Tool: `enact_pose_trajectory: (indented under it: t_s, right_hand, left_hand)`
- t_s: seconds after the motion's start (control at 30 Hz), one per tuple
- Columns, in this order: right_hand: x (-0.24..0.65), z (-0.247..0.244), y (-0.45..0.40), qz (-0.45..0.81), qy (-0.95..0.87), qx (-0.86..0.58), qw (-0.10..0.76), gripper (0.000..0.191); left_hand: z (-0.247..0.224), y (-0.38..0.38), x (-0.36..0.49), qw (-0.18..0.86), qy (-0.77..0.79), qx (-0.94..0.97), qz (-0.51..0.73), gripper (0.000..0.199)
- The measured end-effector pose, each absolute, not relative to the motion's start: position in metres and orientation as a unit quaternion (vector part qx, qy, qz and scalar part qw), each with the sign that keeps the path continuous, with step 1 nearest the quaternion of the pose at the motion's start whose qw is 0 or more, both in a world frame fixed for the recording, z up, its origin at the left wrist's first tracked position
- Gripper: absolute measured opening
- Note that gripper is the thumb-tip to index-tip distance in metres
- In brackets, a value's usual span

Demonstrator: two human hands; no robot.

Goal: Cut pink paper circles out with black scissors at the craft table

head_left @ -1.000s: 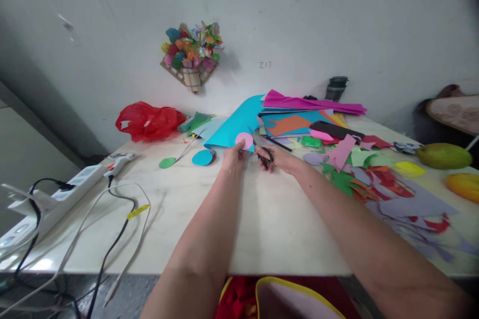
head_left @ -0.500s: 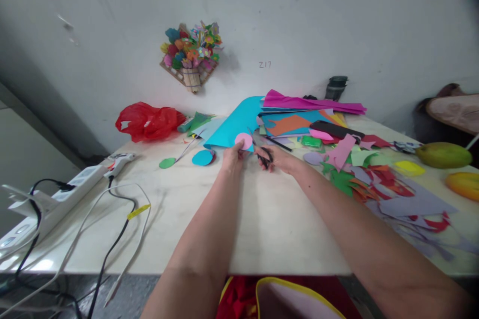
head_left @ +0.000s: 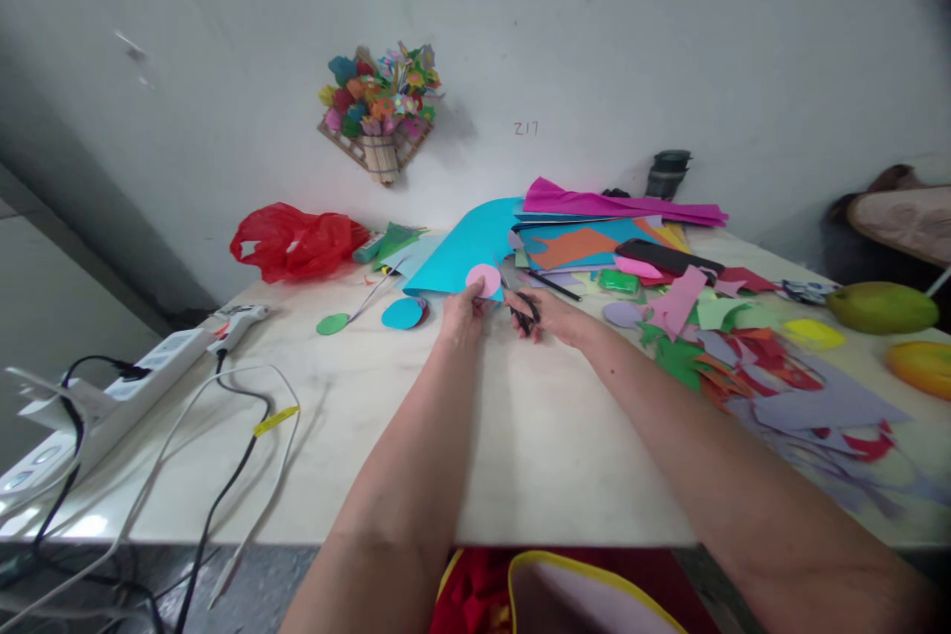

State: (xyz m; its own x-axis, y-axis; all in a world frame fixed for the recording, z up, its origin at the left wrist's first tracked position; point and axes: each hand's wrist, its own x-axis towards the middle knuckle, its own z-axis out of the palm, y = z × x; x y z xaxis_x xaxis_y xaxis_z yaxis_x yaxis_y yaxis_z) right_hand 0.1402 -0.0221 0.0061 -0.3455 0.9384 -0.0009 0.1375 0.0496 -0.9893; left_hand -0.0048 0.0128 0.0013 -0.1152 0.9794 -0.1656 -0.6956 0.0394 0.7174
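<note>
A large blue sheet (head_left: 465, 248) curves up from the table, its near corner pinched by my left hand (head_left: 467, 307). A pink paper circle (head_left: 483, 281) lies against that corner under my left thumb. My right hand (head_left: 542, 313) grips black-handled scissors (head_left: 526, 313), whose blades point up and away at the sheet's right edge, close to the circle. To the left of my left hand lie blue paper circles (head_left: 402, 313) and a green circle (head_left: 332, 324).
Paper scraps (head_left: 743, 367) cover the right side, near a dark phone (head_left: 669, 258) and stacked sheets (head_left: 576, 248). At the left are a red plastic bag (head_left: 297, 243), a power strip (head_left: 141, 386) and loose cables. Two fruits (head_left: 882, 307) sit at the far right.
The blue sheet has shifted slightly, its upper curve now lower. The scissors have moved a little at the sheet's edge; my left hand is almost unmoved.
</note>
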Motion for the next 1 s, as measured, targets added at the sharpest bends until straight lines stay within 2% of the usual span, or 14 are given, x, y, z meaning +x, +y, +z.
enact_pose_trajectory:
  t_s: [0.23, 0.57, 1.0]
  right_hand:
    - [0.1378, 0.0060, -0.0227, 0.528, -0.616, -0.450, 0.374, 0.035]
    - [0.1339, 0.0102, -0.0259, 0.515, -0.619, -0.457, 0.378, 0.036]
    - [0.1314, 0.0137, -0.0284, 0.506, -0.612, -0.474, 0.382, 0.034]
  left_hand:
    - [0.0017, 0.0138, -0.0041, 0.631, 0.348, 0.188, 0.667, 0.021]
    - [0.0023, 0.0135, -0.0039, 0.619, 0.359, 0.184, 0.674, 0.012]
    - [0.0042, 0.0118, -0.0025, 0.607, 0.364, 0.177, 0.684, 0.010]
